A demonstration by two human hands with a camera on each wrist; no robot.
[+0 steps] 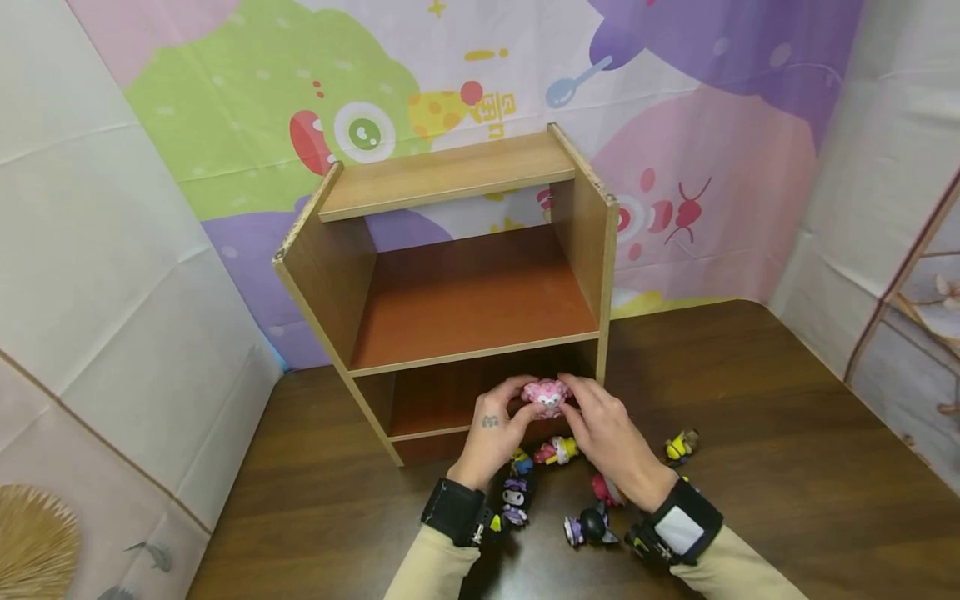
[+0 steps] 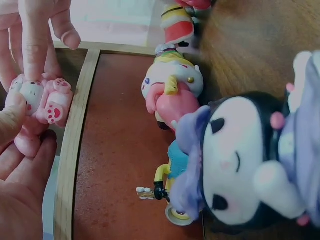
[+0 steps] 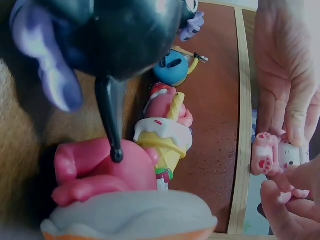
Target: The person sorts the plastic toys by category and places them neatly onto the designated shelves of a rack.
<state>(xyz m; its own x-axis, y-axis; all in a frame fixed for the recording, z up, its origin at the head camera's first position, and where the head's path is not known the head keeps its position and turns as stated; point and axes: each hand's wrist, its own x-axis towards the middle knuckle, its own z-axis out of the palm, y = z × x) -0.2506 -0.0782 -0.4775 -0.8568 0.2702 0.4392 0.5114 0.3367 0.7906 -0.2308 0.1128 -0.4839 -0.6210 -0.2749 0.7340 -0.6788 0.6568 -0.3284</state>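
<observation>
A small pink animal figurine [image 1: 547, 397] with a white face is held between both hands, in front of the shelf's lower compartment. My left hand [image 1: 493, 429] pinches it from the left with thumb and fingers. From the other side, my right hand [image 1: 613, 429] grips it the same way. In the left wrist view the pink figurine [image 2: 42, 102] shows a paw pad with a red heart; the right wrist view shows the pink figurine [image 3: 277, 157] between thumb and fingertips. Below the hands lie a black-and-purple figurine [image 1: 514, 500] and an ice-cream-like pink and yellow figurine [image 1: 558, 451].
A wooden shelf unit [image 1: 472, 292] with reddish-brown boards stands on the dark wooden table [image 1: 750, 400]. Around the wrists lie a black-headed figurine [image 1: 592, 527], a partly hidden pink figurine [image 1: 606, 490], a blue-and-yellow figurine [image 1: 521, 461] and a yellow figurine [image 1: 681, 447]. A printed cloth [image 1: 277, 92] hangs behind.
</observation>
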